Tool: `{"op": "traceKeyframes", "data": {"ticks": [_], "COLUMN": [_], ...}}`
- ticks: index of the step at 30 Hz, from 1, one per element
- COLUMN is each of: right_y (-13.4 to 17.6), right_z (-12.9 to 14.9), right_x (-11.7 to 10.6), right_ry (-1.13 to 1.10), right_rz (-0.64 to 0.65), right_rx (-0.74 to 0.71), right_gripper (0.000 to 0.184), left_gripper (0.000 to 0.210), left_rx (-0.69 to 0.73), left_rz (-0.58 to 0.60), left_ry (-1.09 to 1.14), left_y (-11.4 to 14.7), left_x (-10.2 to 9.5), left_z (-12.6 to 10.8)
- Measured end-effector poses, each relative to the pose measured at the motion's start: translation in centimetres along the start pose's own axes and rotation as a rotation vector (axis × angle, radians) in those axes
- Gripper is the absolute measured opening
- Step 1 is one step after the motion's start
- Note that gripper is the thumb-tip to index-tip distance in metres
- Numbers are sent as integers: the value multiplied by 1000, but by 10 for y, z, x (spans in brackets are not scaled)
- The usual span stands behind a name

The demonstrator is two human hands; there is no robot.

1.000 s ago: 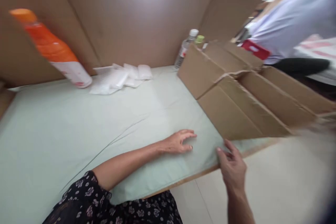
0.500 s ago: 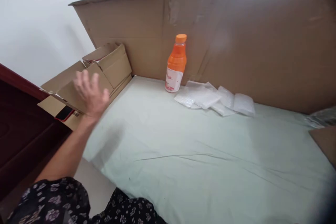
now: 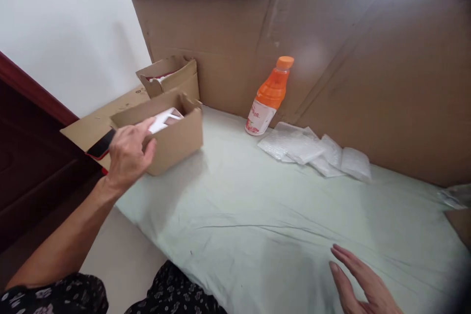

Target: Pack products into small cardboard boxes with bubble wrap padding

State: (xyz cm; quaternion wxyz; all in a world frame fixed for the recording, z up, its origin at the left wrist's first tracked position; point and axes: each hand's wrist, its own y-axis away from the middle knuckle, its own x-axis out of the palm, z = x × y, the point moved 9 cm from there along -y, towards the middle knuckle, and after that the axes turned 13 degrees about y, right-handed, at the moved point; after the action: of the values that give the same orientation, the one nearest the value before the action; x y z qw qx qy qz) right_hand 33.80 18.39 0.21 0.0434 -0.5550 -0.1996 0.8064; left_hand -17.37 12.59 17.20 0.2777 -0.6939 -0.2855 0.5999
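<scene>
At the left, my left hand (image 3: 127, 157) is closed around the near end of a small open cardboard box (image 3: 180, 140), thumb on its front wall and fingers over its top. Inside the box lies a white item (image 3: 162, 120), too unclear to name. My right hand (image 3: 362, 282) comes in at the lower right, thumb and fingers apart, holding nothing above the pale green cloth (image 3: 250, 250). Behind the gripped box stands another open cardboard box (image 3: 187, 78) with something red and white inside.
An orange drink bottle (image 3: 268, 98) stands near the tall cardboard panel (image 3: 209, 29). Clear bubble-wrap pouches (image 3: 301, 147) lie beside it. A black, red-edged phone-like object (image 3: 100, 146) rests on flat cardboard (image 3: 88, 125) at the left. Clear plastic (image 3: 454, 196) lies at the far right.
My left hand has gone from spread over the boxes to gripping one, which now sits apart from the other, turned with its opening up. My right hand has come into view.
</scene>
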Motion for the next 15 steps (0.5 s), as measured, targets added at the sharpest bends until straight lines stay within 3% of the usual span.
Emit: {"op": "traceKeyframes", "data": {"ticks": [5, 8, 10, 12, 14, 15], "right_y": [-3, 8, 16, 22, 26, 26], "right_z": [57, 69, 69, 69, 73, 77], "right_x": [-12, -3, 4, 14, 24, 29], "right_ry": [-39, -81, -117, -155, -203, -232], "right_rz": [-11, 61, 112, 171, 245, 282], "right_rx": [-201, -243, -230, -202, -181, -176], "right_gripper": [28, 38, 47, 54, 59, 60], "left_gripper": [50, 63, 74, 82, 88, 90], "left_rx": [297, 338, 254, 42, -245, -392], "left_rz": [137, 152, 55, -78, -112, -68], "left_ry": [377, 540, 610, 699, 822, 885], "left_y": [29, 49, 66, 86, 109, 121], "left_x": [13, 8, 4, 7, 31, 50], "left_z": [-114, -146, -140, -114, -85, -73]}}
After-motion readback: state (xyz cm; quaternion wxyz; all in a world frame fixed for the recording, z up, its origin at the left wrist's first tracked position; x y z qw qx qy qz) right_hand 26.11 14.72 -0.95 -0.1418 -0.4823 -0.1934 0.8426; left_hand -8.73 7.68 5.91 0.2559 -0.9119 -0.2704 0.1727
